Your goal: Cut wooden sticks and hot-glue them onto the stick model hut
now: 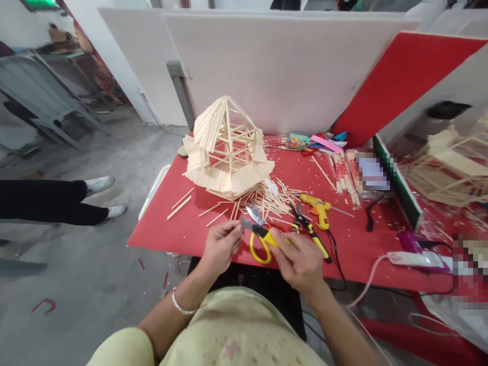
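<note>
My right hand [301,259] is closed round the yellow handle of a utility knife [269,237], its grey blade pointing left. The blade's tip reaches the pinched fingers of my left hand [222,245]; whatever those fingers hold is too small to make out. Just behind and below the knife lie scissors with yellow loops [260,256] at the table's front edge. Beyond both hands stands a model house of wooden sticks [229,152], its roof partly covered. Loose sticks [269,201] are strewn in front of it.
A yellow glue gun [318,208] and black-and-yellow pliers [310,231] lie on the red table [163,229] to the right. Stick bundles [343,175], a power strip [417,259] and another stick model [453,162] are farther right. White boards [274,71] stand behind. Someone's legs [46,201] show at left.
</note>
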Demonstrator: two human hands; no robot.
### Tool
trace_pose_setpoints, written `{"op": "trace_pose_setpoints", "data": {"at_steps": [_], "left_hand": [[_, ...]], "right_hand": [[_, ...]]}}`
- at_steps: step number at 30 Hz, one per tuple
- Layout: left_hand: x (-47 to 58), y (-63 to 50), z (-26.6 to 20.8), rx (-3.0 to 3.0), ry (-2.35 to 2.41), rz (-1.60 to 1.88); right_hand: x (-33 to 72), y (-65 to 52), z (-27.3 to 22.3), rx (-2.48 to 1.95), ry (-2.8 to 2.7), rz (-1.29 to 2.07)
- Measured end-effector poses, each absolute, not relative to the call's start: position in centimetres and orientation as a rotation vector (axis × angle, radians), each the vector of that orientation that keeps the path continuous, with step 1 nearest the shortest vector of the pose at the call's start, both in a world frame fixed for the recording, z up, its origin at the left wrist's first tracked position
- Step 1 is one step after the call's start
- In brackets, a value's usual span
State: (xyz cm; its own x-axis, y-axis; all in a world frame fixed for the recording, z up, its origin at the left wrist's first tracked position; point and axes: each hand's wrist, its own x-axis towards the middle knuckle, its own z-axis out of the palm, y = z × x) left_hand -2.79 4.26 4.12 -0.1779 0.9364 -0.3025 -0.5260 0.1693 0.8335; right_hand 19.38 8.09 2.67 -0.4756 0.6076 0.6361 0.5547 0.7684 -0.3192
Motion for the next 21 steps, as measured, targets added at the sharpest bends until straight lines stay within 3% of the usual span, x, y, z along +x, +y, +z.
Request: {"op": "trace_pose_setpoints", "data": {"at_steps": [12, 21], "left_hand": [[-2.6, 4.3, 4.4, 0.551, 1.084, 1.361], [-2.2, 4.3, 5.3, 0.514, 1.059, 1.355]], "right_hand": [[18.1, 7.3, 2.2, -0.864, -2.208, 0.134], [17.8, 7.9, 0.9, -0.839, -2.199, -0.025]]}}
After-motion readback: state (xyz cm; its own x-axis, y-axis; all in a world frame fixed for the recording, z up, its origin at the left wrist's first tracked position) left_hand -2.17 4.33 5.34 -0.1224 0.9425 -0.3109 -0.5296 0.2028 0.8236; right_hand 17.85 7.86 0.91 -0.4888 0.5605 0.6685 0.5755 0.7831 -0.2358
